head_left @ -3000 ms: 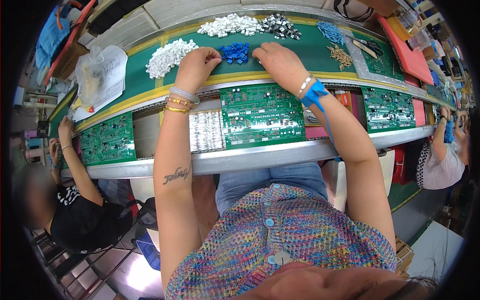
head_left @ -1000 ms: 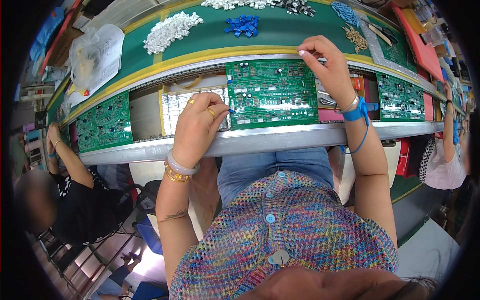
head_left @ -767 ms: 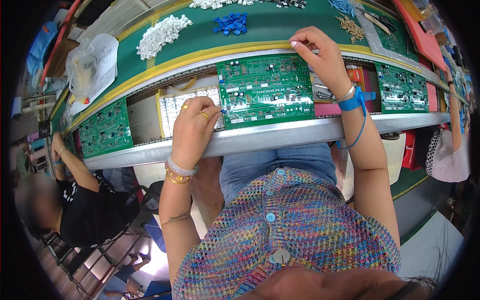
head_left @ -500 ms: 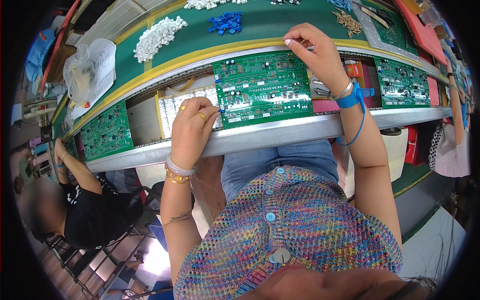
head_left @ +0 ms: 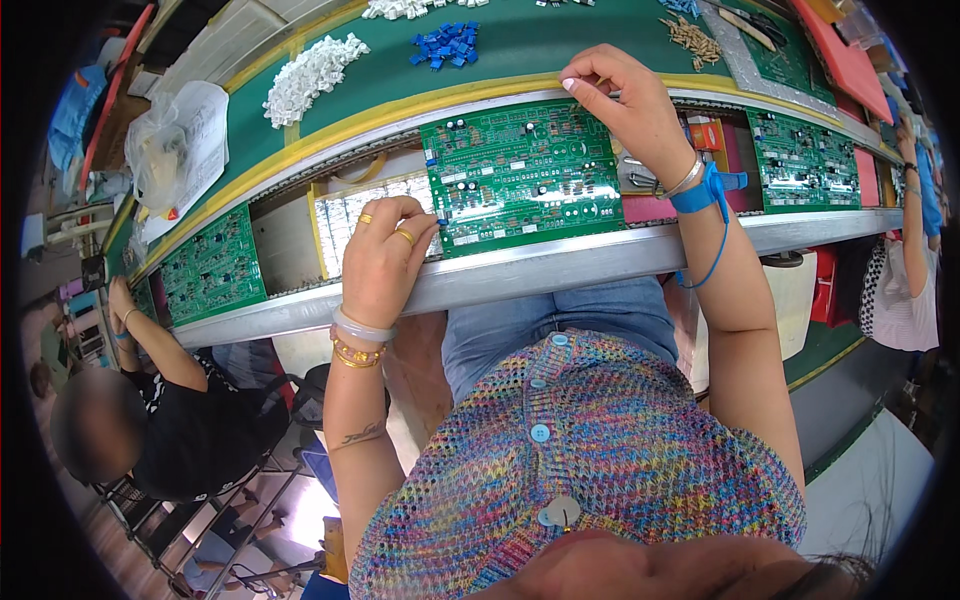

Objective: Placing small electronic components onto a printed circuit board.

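A green circuit board (head_left: 520,205) carrying many small parts lies across the metal rails in front of me. At its left edge, my left hand (head_left: 388,248) is closed, thumb and fingertips pinching a small blue component (head_left: 441,220) at the board. My right hand (head_left: 632,108) hovers by the board's far right corner, thumb and forefinger pressed together. Whatever it may hold there is too small or hidden to make out. Around the right wrist sits a blue strap (head_left: 705,192) with a coiled cord hanging down.
Beyond the rail, piles of white connectors (head_left: 315,80), blue components (head_left: 445,45) and tan parts (head_left: 693,40) lie on the green bench. More boards sit on the rails at left (head_left: 212,265) and right (head_left: 805,165). Co-workers (head_left: 190,430) sit on both sides.
Both my hands keep nearly the same pose at the board. The whole view has shifted slightly, and the co-worker on the left has moved a little.
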Available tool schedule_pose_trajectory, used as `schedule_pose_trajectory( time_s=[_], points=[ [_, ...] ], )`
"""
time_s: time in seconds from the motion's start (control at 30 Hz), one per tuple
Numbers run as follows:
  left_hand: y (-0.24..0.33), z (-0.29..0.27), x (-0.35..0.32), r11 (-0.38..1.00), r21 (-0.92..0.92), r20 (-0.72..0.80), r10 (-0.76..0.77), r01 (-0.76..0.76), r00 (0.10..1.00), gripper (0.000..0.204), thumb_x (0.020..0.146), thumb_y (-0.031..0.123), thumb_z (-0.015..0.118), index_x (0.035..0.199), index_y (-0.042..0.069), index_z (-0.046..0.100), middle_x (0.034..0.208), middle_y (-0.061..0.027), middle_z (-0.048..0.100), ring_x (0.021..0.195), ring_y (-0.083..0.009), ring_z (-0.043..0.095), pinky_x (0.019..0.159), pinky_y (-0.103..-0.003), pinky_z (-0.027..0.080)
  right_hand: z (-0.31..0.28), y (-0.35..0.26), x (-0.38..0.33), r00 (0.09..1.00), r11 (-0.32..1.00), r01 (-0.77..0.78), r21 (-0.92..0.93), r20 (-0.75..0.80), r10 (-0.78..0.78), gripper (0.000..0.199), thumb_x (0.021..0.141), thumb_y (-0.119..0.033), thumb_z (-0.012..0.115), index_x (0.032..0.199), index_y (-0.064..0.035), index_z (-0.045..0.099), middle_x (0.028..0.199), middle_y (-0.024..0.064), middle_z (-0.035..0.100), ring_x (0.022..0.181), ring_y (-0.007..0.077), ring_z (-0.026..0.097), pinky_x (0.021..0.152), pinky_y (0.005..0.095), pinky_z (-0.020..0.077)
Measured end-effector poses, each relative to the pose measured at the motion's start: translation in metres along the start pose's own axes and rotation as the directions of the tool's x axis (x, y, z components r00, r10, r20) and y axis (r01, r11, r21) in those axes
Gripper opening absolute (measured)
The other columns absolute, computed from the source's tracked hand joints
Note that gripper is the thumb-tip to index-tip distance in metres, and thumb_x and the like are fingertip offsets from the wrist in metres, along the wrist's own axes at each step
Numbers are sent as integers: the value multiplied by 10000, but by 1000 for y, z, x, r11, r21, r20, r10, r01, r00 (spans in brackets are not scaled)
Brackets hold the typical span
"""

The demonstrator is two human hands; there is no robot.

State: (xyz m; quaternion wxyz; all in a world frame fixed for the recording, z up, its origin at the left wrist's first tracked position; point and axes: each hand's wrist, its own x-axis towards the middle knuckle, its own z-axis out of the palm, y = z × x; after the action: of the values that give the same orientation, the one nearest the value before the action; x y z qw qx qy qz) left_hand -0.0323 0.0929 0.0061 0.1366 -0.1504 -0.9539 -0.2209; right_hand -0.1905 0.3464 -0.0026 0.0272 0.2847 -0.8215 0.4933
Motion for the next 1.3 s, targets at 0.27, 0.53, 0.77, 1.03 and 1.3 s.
schedule_pose_trajectory(
  time_s=[0.27, 0.53, 0.77, 1.03, 1.3],
  points=[
    [-2, 2, -1, 1000, -13, -5, -2, 2, 1000, 137, 705, 47, 701, 834, 51, 655, 865, -47, 580, 802, -233, 550, 676, -335, 471, 0, 1, -1, 1000, 1000, -1, -9, 8, 2, 137, 840, -158, 616, 873, -26, 633, 853, 61, 582, 709, 166, 582, 637, 268, 485],
    [-4, 3, -2, 999, -26, -12, 23, -24, 1000, 157, 695, 42, 711, 839, 63, 654, 858, -46, 580, 791, -232, 554, 670, -332, 470, 1, 1, -1, 999, 999, -36, -4, 30, 37, 149, 839, -168, 619, 880, -25, 634, 848, 63, 583, 732, 163, 597, 649, 266, 486],
    [2, -8, 7, 992, -118, -37, -42, 37, 998, 192, 690, 61, 731, 869, 59, 661, 872, -63, 590, 812, -245, 563, 684, -331, 466, 1, -1, -4, 994, 998, -59, 0, 97, 59, 133, 866, -144, 597, 892, -14, 613, 880, 32, 571, 735, 104, 526, 634, 229, 434],
    [-8, 3, 139, 985, -78, -68, 149, -154, 986, 137, 751, 167, 686, 853, 77, 667, 878, -100, 611, 830, -303, 569, 742, -367, 458, 12, -23, -9, 984, 1000, 10, -26, 180, -6, 104, 824, -143, 630, 884, -58, 633, 796, 61, 587, 665, 162, 565, 609, 278, 456],
    [-19, 98, 236, 994, 83, -85, -59, 67, 995, 206, 723, 261, 720, 771, 62, 694, 855, -133, 622, 826, -320, 589, 726, -399, 470, 8, -23, -16, 972, 989, 99, -111, 222, -73, 103, 801, -153, 631, 856, -66, 629, 815, 89, 602, 742, 253, 602, 657, 341, 482]
  ],
)
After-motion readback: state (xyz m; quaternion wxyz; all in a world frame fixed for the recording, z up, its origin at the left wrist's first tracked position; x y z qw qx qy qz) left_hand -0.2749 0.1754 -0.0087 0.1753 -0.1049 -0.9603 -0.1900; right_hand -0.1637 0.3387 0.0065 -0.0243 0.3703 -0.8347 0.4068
